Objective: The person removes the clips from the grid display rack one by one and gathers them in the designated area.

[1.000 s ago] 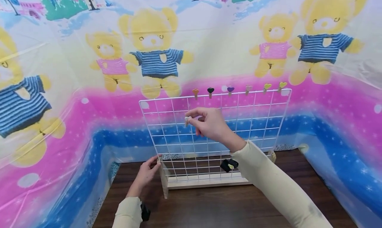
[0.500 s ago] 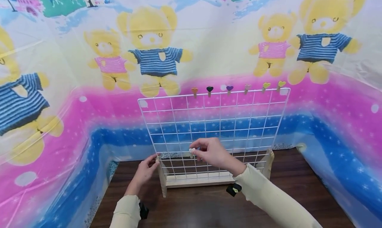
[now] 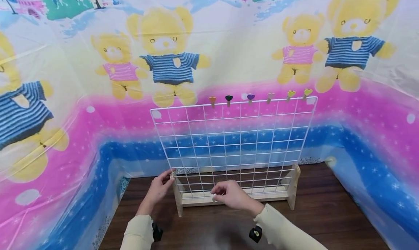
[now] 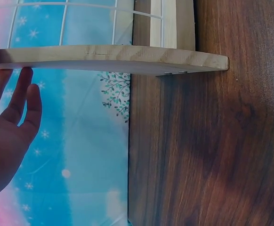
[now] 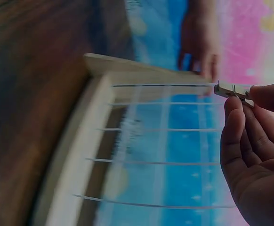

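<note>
Right hand (image 3: 233,197) is seen low, just in front of the grid's (image 3: 233,144) wooden base (image 3: 229,198), near the middle of it. A small pale clip (image 3: 213,197) is pinched between thumb and fingertips; the other fingers are curled in. In the right wrist view the clip (image 5: 233,89) is held out past the fingers (image 5: 269,96), level with one of the lower wires, just beside the grid; contact with a wire cannot be told. A black wrist device (image 3: 255,234) is seen under the right sleeve, nearer than the base.

Left hand (image 3: 159,189) is set at the grid's left foot (image 3: 178,201). Its fingers are held straight and loose, nothing gripped; the fingertips are laid against the upper end of the foot, at the grid's lower left corner. In the left wrist view the hand (image 4: 7,127) is seen open beside the foot (image 4: 113,59), fingertips touching its end.

The grid is stood upright on a dark wooden table (image 3: 320,213), between two wooden feet.

Along the grid's top wire six heart clips are fastened, right of centre: orange (image 3: 212,100), black (image 3: 228,98), purple (image 3: 250,97), pink (image 3: 270,96) and two yellow-green (image 3: 290,94).

Behind the grid a bear-printed sheet (image 3: 98,108) is hung, wrapped round the table's far edge and sides.
</note>
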A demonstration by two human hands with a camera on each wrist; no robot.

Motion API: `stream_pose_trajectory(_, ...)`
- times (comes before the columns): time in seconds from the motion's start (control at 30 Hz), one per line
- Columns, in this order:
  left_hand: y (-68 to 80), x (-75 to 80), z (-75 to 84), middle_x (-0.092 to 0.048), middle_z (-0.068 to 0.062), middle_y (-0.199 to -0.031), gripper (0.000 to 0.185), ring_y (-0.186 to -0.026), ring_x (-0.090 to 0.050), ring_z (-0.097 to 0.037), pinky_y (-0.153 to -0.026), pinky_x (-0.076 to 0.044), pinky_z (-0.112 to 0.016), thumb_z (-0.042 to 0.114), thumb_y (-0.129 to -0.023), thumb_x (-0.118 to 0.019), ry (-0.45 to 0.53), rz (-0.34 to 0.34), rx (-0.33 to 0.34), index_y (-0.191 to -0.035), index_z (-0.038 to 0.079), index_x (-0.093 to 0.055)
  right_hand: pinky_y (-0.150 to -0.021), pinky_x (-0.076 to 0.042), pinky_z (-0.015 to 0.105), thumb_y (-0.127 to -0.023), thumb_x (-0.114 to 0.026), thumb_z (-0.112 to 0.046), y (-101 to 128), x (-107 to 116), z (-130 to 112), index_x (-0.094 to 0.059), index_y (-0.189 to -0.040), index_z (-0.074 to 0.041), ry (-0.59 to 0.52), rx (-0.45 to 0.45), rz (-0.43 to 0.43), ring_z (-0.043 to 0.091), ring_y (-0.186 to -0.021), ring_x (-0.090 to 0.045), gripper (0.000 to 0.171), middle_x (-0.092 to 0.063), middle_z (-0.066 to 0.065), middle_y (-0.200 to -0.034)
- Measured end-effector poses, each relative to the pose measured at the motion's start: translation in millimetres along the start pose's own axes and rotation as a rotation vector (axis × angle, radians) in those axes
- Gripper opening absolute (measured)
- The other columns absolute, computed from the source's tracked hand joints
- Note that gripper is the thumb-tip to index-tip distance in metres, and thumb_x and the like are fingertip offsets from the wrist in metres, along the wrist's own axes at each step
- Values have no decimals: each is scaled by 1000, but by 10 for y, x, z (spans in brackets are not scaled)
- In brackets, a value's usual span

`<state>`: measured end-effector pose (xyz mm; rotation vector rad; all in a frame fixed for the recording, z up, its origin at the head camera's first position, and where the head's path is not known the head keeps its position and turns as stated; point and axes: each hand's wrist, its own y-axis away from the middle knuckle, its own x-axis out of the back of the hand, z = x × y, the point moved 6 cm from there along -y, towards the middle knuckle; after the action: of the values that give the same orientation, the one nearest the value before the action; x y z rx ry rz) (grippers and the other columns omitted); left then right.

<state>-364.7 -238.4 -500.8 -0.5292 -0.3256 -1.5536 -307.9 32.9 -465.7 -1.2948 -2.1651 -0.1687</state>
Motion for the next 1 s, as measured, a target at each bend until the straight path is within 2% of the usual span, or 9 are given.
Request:
stream_pose_trajectory(0.2, 8, 2, -12, -55, -19, -125, 41, -114, -52, -33, -88, -46, -46, 12, -98, -52, -2, -2, -4, -139, 7, -48, -60, -48, 22, -81, -69, -1, 48, -268, 284, -69, -88, -6, -55, -5, -20, 4, -66, -58, 8, -65, -6, -74)
stream_pose_trajectory(0.37, 21, 1, 5, -55, -18, -126, 41, -114, -52, -32, -88, -46, -46, 12, -98, -53, 8, -9, -4, -139, 8, -48, -61, -50, 22, -79, -70, 2, 48, -470, 512, -68, -85, -5, -91, -29, -36, 6, -65, -61, 9, -67, 0, -74)
stream_pose_trajectory(0.47, 25, 7, 19, -55, -18, -126, 41, -114, -52, -32, -88, -47, -46, 12, -98, -53, 12, -8, -2, -139, 8, -48, -60, -49, 21, -78, -69, 2, 51, -592, 622, -69, -84, -6, -78, -53, -47, 5, -64, -60, 10, -66, 0, -73)
stream_pose_trajectory(0.8, 8, 3, 31, -55, -18, -126, 40, -114, -52, -32, -88, -46, -46, 13, -98, -53, 12, -13, -13, -138, 9, -49, -58, -45, 20, -76, -68, 1, 76, -920, 847, -70, -82, -8, -25, -99, -54, 0, -59, -55, 11, -63, -9, -68)
stream_pose_trajectory(1.0, 0, 10, 19, -55, -18, -126, 40, -114, -52, -32, -88, -47, -45, 14, -98, -53, 5, -10, -13, -138, 10, -50, -53, -46, 21, -76, -68, 1, 70, -995, 937, -70, -84, -5, -74, -156, -43, 3, -55, -56, 10, -62, -7, -64)
